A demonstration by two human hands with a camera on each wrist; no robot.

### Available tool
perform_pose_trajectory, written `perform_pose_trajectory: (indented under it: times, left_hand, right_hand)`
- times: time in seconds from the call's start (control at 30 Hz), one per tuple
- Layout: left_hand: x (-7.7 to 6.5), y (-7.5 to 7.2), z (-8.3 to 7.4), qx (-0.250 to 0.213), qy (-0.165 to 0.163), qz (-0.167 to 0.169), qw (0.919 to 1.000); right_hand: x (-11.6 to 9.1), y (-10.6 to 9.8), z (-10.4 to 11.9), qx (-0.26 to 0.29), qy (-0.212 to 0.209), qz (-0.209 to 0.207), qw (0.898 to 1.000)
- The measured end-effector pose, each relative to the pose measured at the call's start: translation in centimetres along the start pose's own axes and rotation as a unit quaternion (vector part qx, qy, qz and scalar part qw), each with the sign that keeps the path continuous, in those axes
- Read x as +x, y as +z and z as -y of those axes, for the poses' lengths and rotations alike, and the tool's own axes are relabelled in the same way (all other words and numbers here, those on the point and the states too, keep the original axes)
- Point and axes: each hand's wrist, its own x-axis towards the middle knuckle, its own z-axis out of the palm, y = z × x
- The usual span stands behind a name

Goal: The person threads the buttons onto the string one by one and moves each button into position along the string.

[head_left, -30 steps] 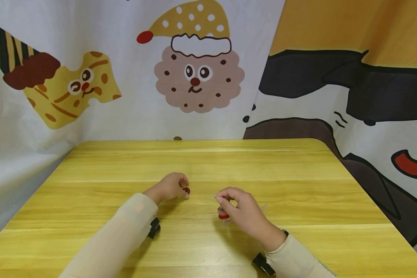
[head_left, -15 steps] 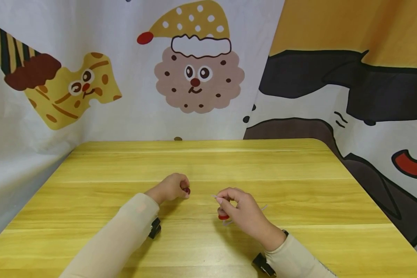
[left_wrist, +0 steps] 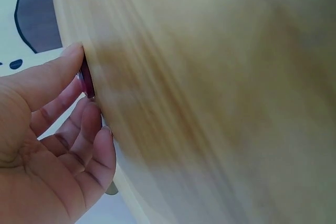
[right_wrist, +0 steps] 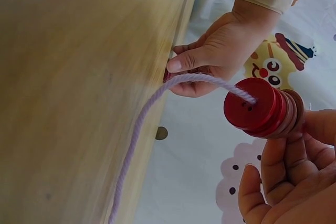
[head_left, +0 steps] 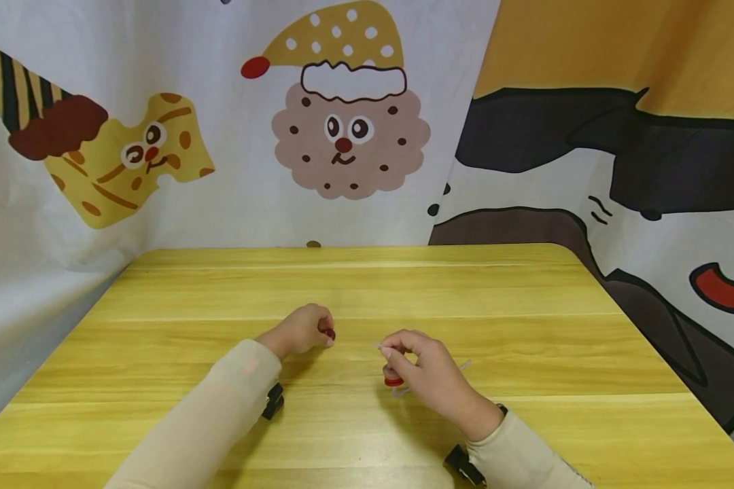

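Observation:
My left hand [head_left: 300, 329] pinches a dark red button [left_wrist: 87, 80] between thumb and fingertips, low over the wooden table. To its right, my right hand [head_left: 425, 370] pinches the tip of a lavender yarn [right_wrist: 137, 124] between thumb and forefinger. Threaded on that yarn is a stack of buttons [right_wrist: 251, 106], bright red at one end and pink to brown toward the fingers. In the head view the stack hangs under the right hand, its red button [head_left: 393, 382] lowest. A loose length of yarn curves away from the red end. A gap separates the two hands.
The wooden table [head_left: 367, 285] has light yellow planks and rounded far corners. Behind it hangs a white curtain [head_left: 232, 204] printed with cartoon food. Black straps with small devices [head_left: 273, 401] sit at both wrists, beside beige sleeves.
The dark red button has turned slightly between the left fingers. My right hand, the yarn and the threaded buttons have stayed in place.

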Motion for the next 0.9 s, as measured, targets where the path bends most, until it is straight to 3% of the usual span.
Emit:
perform_pose_trajectory:
  times: [0.73,0.9]
  left_hand:
    - [0.38,-0.06,0.47,-0.007,0.017,-0.021,0.9996]
    - [0.36,-0.1,0.65,-0.032,0.025,-0.034,0.9986]
  right_hand:
    - [-0.02,-0.18,0.08,-0.006,-0.006,0.002,1.0]
    - [-0.01,-0.19,0.13,-0.006,-0.004,0.001,1.0]
